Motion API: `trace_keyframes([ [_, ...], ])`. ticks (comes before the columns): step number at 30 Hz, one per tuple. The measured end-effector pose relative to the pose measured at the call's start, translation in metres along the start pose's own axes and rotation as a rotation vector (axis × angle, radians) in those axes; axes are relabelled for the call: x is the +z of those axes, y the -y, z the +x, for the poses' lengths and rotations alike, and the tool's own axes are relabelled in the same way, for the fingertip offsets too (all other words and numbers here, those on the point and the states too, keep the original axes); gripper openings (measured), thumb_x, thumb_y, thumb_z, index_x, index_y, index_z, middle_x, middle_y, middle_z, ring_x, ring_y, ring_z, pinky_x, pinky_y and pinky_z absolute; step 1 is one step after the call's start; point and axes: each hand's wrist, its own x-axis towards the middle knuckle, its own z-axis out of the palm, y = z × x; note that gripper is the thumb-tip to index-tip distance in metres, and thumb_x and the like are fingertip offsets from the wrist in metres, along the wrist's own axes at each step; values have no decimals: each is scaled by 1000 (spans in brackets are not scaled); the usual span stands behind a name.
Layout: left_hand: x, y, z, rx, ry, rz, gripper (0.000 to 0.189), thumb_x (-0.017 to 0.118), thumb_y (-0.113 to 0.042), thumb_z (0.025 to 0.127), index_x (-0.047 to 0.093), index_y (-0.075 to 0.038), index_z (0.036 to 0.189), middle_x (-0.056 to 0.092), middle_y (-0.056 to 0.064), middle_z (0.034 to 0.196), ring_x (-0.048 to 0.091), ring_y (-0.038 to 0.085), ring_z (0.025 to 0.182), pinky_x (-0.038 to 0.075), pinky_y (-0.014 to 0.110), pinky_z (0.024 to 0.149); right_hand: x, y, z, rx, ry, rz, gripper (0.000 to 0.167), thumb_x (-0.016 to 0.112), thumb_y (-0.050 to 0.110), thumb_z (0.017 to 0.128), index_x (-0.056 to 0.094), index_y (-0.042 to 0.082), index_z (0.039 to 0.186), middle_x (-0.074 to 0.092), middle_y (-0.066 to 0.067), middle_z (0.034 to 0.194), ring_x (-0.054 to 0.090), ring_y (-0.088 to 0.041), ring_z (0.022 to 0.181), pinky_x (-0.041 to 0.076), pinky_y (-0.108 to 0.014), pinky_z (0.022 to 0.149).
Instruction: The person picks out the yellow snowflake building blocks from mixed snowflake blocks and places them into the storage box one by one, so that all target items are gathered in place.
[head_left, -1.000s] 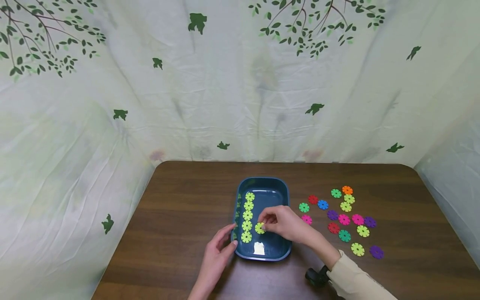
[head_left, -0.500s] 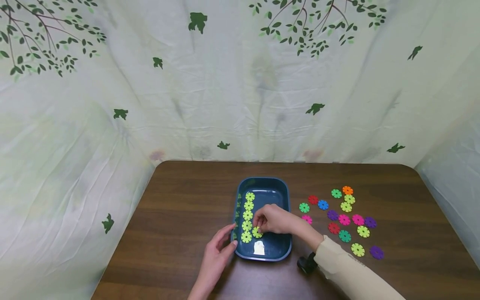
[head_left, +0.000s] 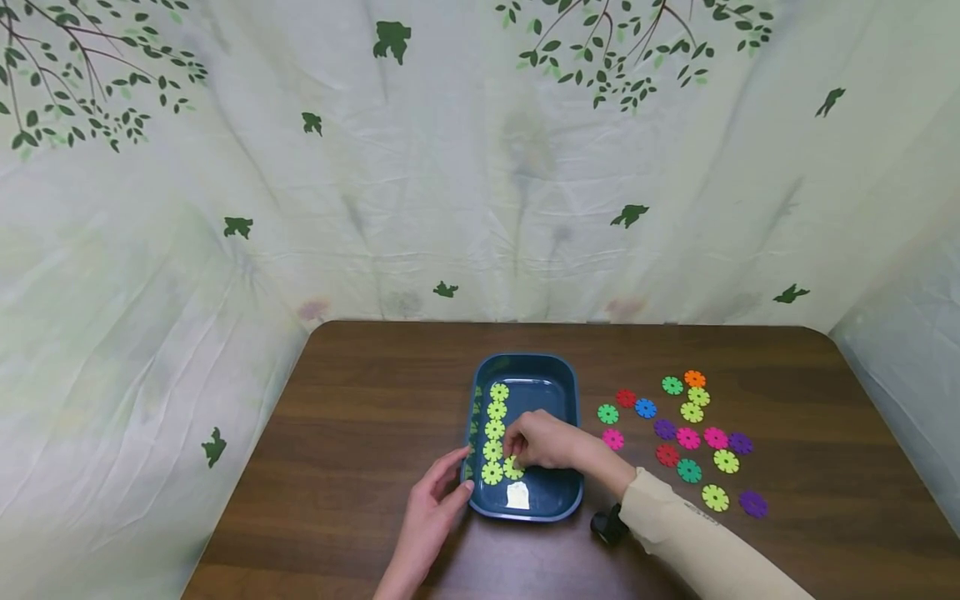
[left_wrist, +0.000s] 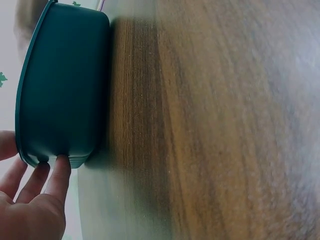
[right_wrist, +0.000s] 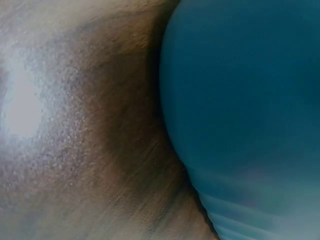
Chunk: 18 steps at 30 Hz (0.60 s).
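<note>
A deep blue plastic tray [head_left: 547,502] stands on the table. In it, several yellow-green notched discs [head_left: 494,430] lie in a column along the left side. My right hand [head_left: 546,440] reaches in over the tray's right rim, its fingertips pinching another yellow-green disc [head_left: 513,468] beside the column's lowest one. My left hand [head_left: 435,504] holds the tray's left side. In the left wrist view, the left hand's fingers [left_wrist: 59,177] press the outer wall and its thumb is at the rim. The right wrist view shows only the tray's outer wall [right_wrist: 240,100] and wood; the hand is hidden there.
To the right of the tray lie several loose notched discs: purple [head_left: 753,504], pink [head_left: 687,438], red [head_left: 667,455], green [head_left: 672,385], blue [head_left: 645,408], orange [head_left: 694,379] and yellow-green [head_left: 715,498]. A black wrist device [head_left: 609,525] hangs under the right sleeve. A printed cloth [head_left: 480,167] backs the table.
The right hand has moved slightly left and down with its yellow-green disc, bringing it close against the column. The left hand stays on the tray.
</note>
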Motion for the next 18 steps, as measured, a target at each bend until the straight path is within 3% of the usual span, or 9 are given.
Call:
trace_keyframes([
  [13, 0, -1, 0, -5, -5, 3, 43, 67, -5, 91, 61, -12, 132, 56, 5, 137, 49, 31, 130, 38, 48, 107, 2, 0, -1, 3, 25, -26, 13, 76, 3, 83, 74, 14, 88, 61, 10, 72, 54, -6, 67, 49, -21, 62],
  [18, 0, -2, -1, -5, -2, 8, 43, 67, -5, 91, 61, -12, 133, 55, 5, 138, 49, 31, 129, 39, 47, 106, -1, 0, 0, 17, 28, 14, 12, 75, 2, 84, 74, 13, 89, 62, 9, 73, 55, -7, 68, 50, -22, 64],
])
